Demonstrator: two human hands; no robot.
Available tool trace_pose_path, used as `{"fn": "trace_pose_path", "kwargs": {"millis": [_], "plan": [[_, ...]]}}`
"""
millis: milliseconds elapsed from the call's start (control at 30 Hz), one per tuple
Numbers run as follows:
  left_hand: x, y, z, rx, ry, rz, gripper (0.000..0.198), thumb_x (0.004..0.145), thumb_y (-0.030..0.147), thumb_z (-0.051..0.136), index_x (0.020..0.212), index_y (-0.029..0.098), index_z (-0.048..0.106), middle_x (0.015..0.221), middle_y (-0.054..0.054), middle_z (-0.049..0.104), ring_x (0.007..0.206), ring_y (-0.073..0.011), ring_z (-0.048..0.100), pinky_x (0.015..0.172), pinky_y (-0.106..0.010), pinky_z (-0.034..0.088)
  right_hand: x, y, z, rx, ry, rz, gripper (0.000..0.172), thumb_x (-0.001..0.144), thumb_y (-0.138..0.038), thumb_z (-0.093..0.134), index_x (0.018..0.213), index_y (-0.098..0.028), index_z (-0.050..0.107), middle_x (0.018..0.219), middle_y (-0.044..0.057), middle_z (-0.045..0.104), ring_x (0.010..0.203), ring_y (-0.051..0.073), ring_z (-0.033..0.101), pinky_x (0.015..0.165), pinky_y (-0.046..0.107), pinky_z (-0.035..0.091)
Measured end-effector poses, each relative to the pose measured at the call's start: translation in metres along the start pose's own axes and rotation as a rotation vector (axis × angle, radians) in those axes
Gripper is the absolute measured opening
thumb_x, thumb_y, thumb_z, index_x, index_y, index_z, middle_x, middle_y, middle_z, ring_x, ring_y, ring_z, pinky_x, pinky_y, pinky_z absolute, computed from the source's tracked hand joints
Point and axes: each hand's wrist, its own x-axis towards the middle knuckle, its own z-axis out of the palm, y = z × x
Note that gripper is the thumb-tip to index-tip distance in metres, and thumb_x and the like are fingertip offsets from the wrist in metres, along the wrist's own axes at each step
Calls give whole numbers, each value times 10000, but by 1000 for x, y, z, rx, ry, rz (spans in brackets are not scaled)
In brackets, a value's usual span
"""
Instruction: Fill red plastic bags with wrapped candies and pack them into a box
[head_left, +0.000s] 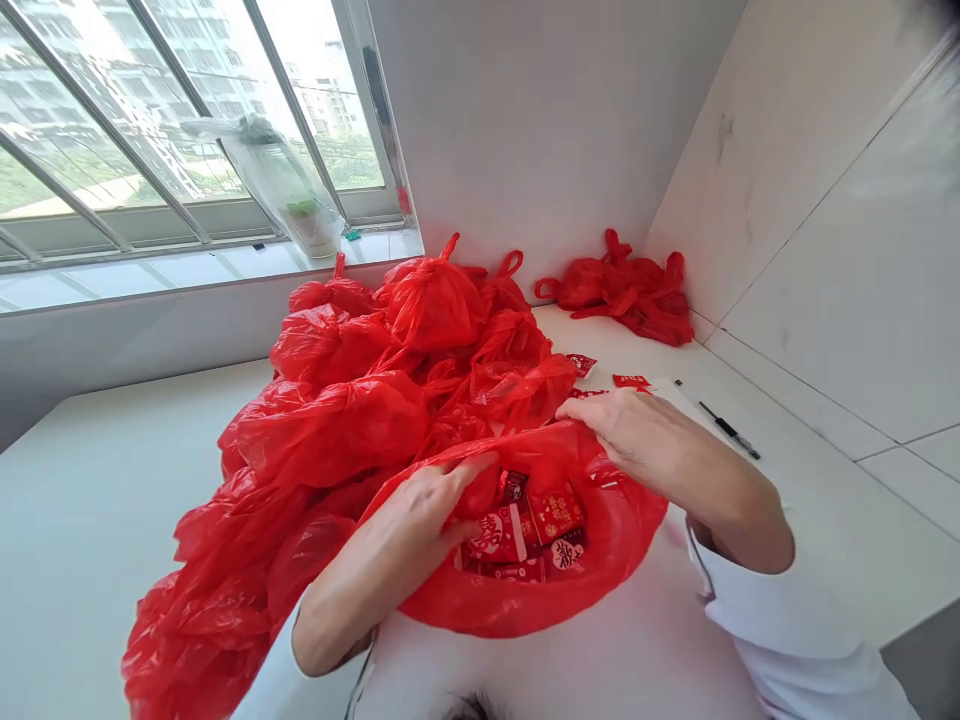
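A red plastic bag (517,610) is spread wide in front of me, its mouth facing up. Inside lie several red packets (495,533) and a small red box (556,512) printed with gold and white characters. My left hand (431,505) is closed on the left side of the bag's rim, thumb inside the mouth. At the far right of the rim, my right hand (630,425) is bent over the edge with its fingers closed on the plastic. Its fingertips are partly hidden behind the bag and wrist.
A heap of knotted red bags (352,420) fills the left and middle of the white table (67,480). More red bags (626,290) lie in the back corner. Loose red packets (631,381) and a black pen (729,430) lie right. A bagged cup (311,215) stands on the windowsill.
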Motion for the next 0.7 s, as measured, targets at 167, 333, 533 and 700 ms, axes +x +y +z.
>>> {"fn": "trace_pose_path", "kwargs": {"millis": [167,333,533,700], "plan": [[-17,5,9,67,-255,45,724,762,59,574,1416,305,386,1397,-52,526,1209,-219,559,1004,-380,476,2,-4,12,-69,-90,-7,281,667,70,380,714,-200,443,631,-31,475,520,96,371,516,277,181],[-21,9,2,40,-237,144,656,770,94,615,1350,352,450,1419,23,495,1267,-182,493,1031,-339,465,12,-15,25,-155,-101,-34,300,717,71,368,759,-195,500,649,-9,554,544,115,464,517,269,209],[-31,-11,16,161,-172,68,783,652,169,711,1377,302,449,1479,-37,422,1409,-302,270,1098,-497,388,29,-22,61,-322,-66,-96,256,823,21,400,891,-188,531,748,44,625,679,197,618,535,292,268],[-36,-14,29,209,-278,-38,808,614,153,677,1389,227,461,1519,-114,366,1418,-358,263,1104,-546,346,32,-14,80,-373,-12,-106,244,863,0,387,962,-174,526,757,53,633,705,217,638,562,313,327]]}}
